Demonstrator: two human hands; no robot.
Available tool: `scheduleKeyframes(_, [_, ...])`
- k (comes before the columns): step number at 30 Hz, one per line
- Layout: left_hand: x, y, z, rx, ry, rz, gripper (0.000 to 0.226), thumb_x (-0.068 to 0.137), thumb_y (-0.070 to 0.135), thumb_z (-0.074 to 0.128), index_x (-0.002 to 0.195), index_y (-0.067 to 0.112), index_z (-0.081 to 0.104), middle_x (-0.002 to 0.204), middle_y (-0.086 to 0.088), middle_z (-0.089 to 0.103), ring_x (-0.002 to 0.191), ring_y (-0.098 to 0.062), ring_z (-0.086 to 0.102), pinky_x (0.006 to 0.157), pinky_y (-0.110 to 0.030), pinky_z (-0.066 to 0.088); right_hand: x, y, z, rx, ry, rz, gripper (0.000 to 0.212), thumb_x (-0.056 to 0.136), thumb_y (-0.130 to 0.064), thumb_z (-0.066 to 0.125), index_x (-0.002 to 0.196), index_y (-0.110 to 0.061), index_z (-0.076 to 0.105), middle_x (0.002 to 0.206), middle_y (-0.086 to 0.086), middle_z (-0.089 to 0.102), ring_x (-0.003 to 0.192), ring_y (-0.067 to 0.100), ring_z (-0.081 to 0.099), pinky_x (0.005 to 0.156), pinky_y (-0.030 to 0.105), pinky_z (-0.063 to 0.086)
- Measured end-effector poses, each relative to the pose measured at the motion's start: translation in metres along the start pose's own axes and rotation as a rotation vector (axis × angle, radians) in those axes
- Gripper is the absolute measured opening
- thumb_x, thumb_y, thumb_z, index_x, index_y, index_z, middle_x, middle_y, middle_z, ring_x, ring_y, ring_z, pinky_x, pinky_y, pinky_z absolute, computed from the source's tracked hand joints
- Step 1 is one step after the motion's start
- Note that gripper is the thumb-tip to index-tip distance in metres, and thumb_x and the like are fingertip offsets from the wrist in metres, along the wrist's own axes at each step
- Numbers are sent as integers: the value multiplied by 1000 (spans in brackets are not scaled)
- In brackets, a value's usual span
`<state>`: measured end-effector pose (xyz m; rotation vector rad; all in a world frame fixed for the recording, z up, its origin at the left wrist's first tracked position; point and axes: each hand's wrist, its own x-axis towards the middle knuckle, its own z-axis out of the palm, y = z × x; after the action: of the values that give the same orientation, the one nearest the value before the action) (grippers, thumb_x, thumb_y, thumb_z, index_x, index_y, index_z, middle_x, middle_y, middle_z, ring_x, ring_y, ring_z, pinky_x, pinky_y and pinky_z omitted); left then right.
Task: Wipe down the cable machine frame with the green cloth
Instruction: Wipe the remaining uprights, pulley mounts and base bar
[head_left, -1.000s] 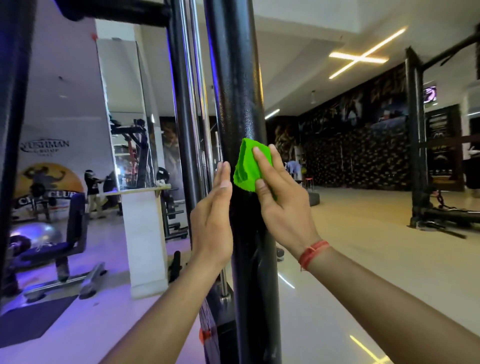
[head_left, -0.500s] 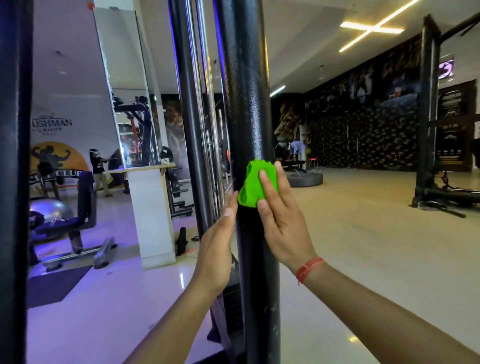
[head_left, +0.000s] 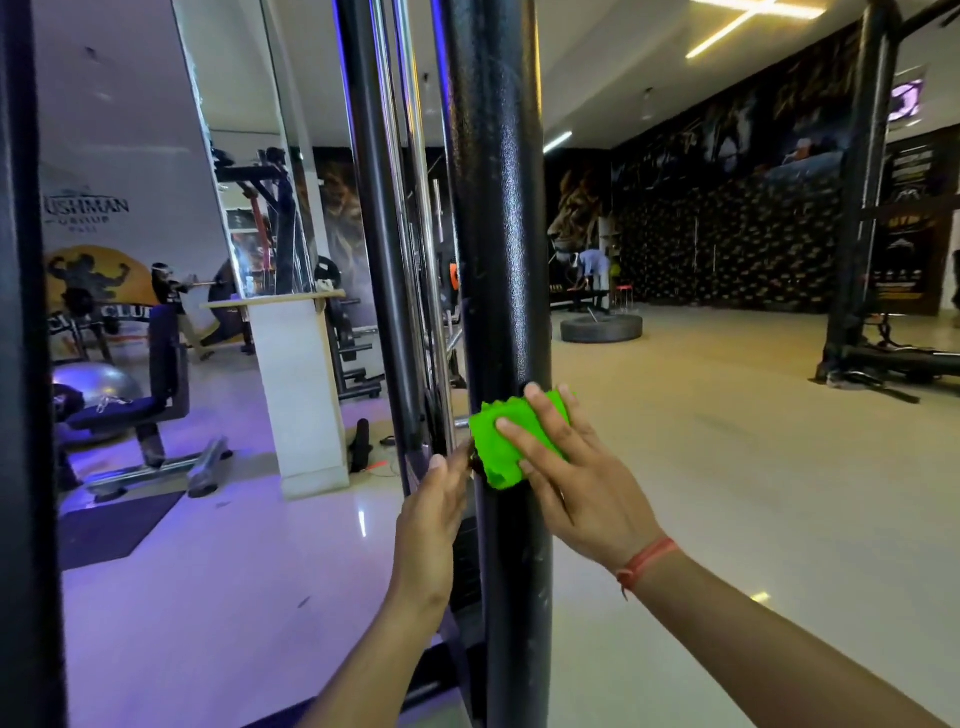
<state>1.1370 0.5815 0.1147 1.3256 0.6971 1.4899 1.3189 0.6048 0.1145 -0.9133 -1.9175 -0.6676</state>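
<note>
The green cloth (head_left: 511, 441) is bunched against the black frame post (head_left: 498, 218), pressed there under my right hand's (head_left: 576, 478) straight fingers, while my left hand (head_left: 431, 525) rests open-fingered on the post's left side, beside the chrome guide rods (head_left: 410, 156)

A gym. Black upright post (head_left: 498, 208) of a weight machine dead centre, w/ chrome guide rods (head_left: 410, 182) just at its 9 o'clock. Padded seat machine (head_left: 156, 374) and grey exercise ball (head_left: 98, 384) at 9 o'clock. Bodybuilder logo (head_left: 93, 280) on the wall behind. Big tyre (head_left: 601, 328) on open floor at 2 o'clock; another black rig (head_left: 857, 234) at 3 o'clock. Lion mural (head_left: 576, 208) on far wall.
</note>
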Motion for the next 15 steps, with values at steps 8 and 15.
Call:
scheduleKeyframes(8, [-17,-23,-9,42,3,-55,41,104,44,31,130,33,60,137,16,62,133,0,50,118,-32,32,-32,-29,31,232,77,294,53,105,-20,52,155,-31,36,170,-5,6,157,26,4,119,55,31])
scheduleKeyframes(15, [-21,-41,-16,72,-20,-89,43,108,41,27,140,30,53,146,15,54,137,1,45,118,-33,30,-36,-27,36,322,134,363,51,104,-16,55,153,-26,41,169,-2,11,155,22,19,119,49,34])
